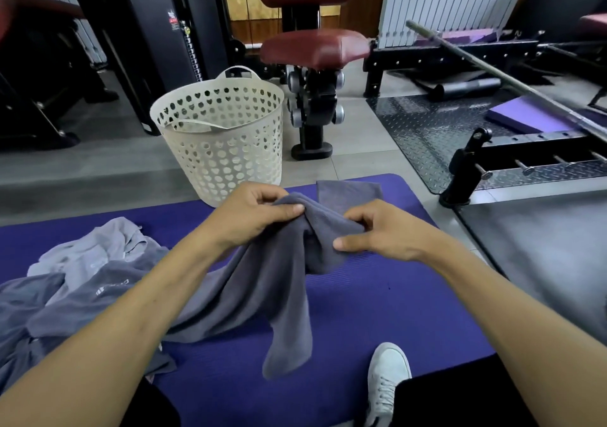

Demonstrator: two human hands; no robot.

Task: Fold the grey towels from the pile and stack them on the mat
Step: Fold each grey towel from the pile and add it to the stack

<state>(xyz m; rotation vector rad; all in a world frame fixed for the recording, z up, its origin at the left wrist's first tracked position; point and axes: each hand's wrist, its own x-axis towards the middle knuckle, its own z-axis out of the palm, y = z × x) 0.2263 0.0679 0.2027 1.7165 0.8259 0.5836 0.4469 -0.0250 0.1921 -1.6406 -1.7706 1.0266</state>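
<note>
I am looking at a gym floor. Evidence: a maroon padded machine seat (315, 47) far centre, a barbell (492, 68) far right, steel checker-plate flooring (427, 131) right, and a purple exercise mat (377, 311) near.

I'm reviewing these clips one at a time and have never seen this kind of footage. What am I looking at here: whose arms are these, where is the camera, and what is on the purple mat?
There is no machine here. The one picture comes from a wide-angle camera worn on a person's head, looking forward and down, so the two bare arms are the wearer's own. The left hand and right hand both pinch the bunched top of a dark grey towel, which hangs down onto the purple mat. On the mat to the left lies a pile of unfolded grey towels. Beyond the hands a folded grey towel lies flat on the mat. A cream perforated laundry basket stands at the mat's far edge, with gym equipment behind. The wearer's white shoe shows at the bottom.
</note>
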